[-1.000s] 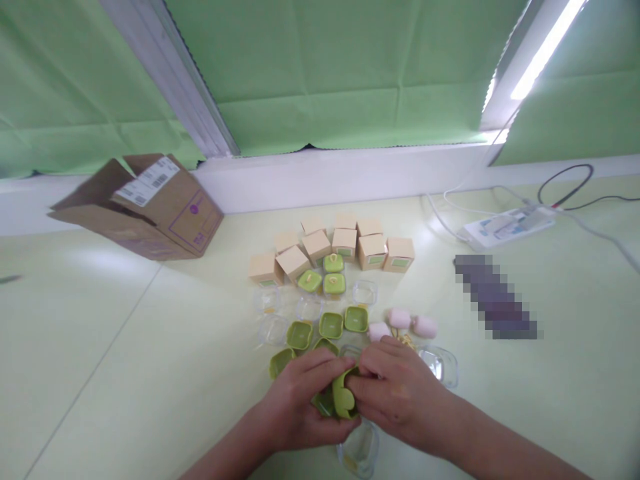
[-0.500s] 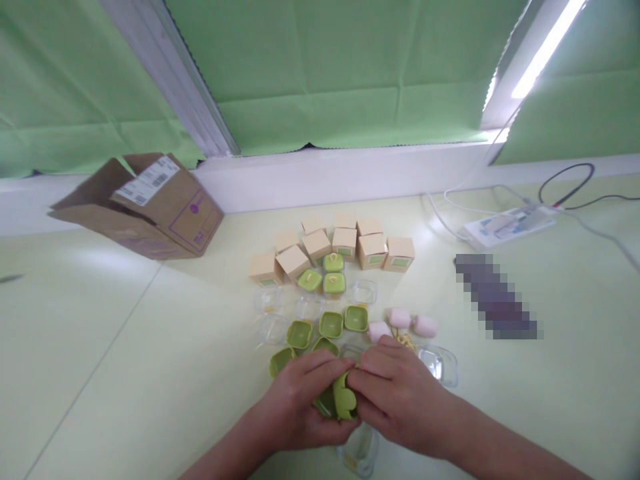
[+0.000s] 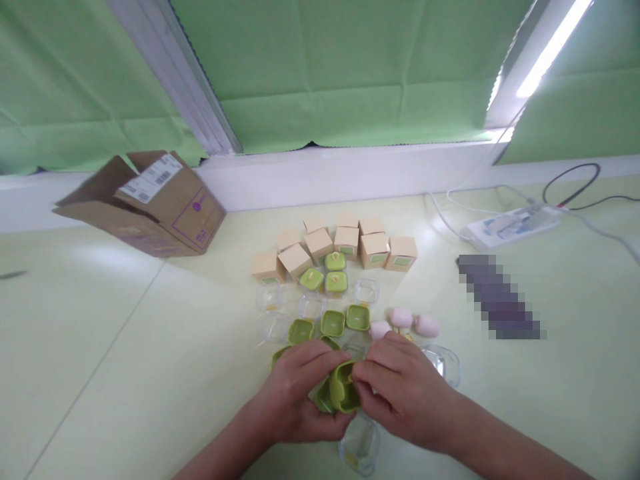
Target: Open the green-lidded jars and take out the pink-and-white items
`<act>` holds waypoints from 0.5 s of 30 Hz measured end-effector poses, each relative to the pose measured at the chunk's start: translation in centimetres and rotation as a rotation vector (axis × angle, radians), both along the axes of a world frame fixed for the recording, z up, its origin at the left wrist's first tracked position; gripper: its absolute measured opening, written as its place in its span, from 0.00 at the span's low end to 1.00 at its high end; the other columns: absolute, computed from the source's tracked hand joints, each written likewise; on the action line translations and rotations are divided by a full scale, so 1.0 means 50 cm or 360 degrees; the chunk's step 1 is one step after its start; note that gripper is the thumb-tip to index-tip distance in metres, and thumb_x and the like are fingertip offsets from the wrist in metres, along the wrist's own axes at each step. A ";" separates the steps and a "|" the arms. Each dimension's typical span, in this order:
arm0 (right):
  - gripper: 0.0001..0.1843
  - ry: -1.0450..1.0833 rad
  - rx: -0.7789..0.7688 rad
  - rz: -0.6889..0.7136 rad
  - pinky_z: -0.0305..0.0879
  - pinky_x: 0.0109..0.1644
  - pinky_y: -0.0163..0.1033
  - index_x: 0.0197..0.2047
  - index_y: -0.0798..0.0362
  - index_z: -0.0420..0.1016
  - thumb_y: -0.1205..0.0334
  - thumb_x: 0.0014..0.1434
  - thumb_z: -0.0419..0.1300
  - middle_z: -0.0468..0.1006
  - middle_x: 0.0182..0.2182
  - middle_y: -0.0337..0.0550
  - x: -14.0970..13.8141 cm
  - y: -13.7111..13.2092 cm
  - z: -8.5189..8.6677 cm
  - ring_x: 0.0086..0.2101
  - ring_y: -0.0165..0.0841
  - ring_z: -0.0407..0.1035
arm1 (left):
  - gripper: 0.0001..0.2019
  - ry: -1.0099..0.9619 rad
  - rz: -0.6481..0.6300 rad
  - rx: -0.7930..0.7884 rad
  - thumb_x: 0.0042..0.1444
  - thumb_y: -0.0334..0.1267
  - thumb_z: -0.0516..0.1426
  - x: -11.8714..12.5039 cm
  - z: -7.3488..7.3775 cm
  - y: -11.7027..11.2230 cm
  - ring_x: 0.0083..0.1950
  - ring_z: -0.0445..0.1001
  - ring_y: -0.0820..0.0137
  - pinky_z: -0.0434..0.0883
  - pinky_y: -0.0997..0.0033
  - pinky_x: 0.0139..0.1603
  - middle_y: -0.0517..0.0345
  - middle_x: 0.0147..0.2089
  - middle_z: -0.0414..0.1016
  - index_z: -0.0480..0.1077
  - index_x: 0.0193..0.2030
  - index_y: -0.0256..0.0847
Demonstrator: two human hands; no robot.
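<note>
the left hand [image 3: 300, 393] is wrapped around a green cup [image 3: 339, 390], index finger over the top, thumb underneath, spread only as far as the cup's width, so the cup is gripped firmly. its mouth is turned toward 3 o'clock, where the right hand [image 3: 407, 393] touches the rim with bunched, curled fingertips; whether they pinch the rim or something inside, i cannot tell. another green piece [image 3: 324, 398] shows just behind the cup, between it and the left palm; its support is hidden.

reckoned from the cup, three open tubs [image 3: 333, 323] sit between 10 and 12 o'clock. farther out at 11 to 12 are three lidded boxes [image 3: 336, 283], near a cluster of cartons [image 3: 347, 240] running from 11 to 1. clear boxes [image 3: 311, 307] lie around the tubs, with one clear box [image 3: 360, 447] between 5 and 6 o'clock. three pink pieces [image 3: 427, 325] lie between 1 and 2 o'clock, partly behind the right hand. well apart, a big carton [image 3: 195, 210] stands open at 10, a power strip [image 3: 515, 229] and a pixelated dark thing [image 3: 500, 297] lie around 2.
</note>
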State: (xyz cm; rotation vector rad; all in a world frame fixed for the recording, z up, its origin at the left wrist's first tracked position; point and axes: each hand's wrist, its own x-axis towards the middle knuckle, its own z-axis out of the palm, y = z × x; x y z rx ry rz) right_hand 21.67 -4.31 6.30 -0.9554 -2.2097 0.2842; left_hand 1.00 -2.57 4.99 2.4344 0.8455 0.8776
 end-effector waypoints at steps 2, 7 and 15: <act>0.15 -0.0010 0.0041 -0.0006 0.57 0.36 0.40 0.29 0.52 0.71 0.68 0.66 0.50 0.68 0.24 0.38 -0.004 -0.002 -0.004 0.27 0.32 0.60 | 0.24 0.0008 0.0020 0.0035 0.44 0.37 0.64 0.000 0.001 -0.001 0.33 0.74 0.65 0.72 0.67 0.33 0.54 0.35 0.75 0.68 0.51 0.42; 0.13 0.0007 0.0104 -0.0014 0.58 0.36 0.39 0.30 0.53 0.71 0.68 0.65 0.50 0.69 0.24 0.39 -0.001 -0.002 0.004 0.27 0.32 0.60 | 0.25 0.0041 0.0051 0.0092 0.43 0.36 0.64 -0.007 -0.003 0.002 0.34 0.74 0.65 0.72 0.66 0.34 0.54 0.35 0.75 0.67 0.51 0.41; 0.10 0.0130 -0.0057 -0.0181 0.56 0.33 0.38 0.29 0.53 0.70 0.69 0.62 0.54 0.68 0.25 0.40 0.049 0.019 0.028 0.28 0.32 0.62 | 0.23 0.0200 0.0025 -0.0005 0.47 0.37 0.63 -0.048 0.020 0.039 0.41 0.75 0.61 0.74 0.62 0.41 0.49 0.41 0.76 0.69 0.52 0.40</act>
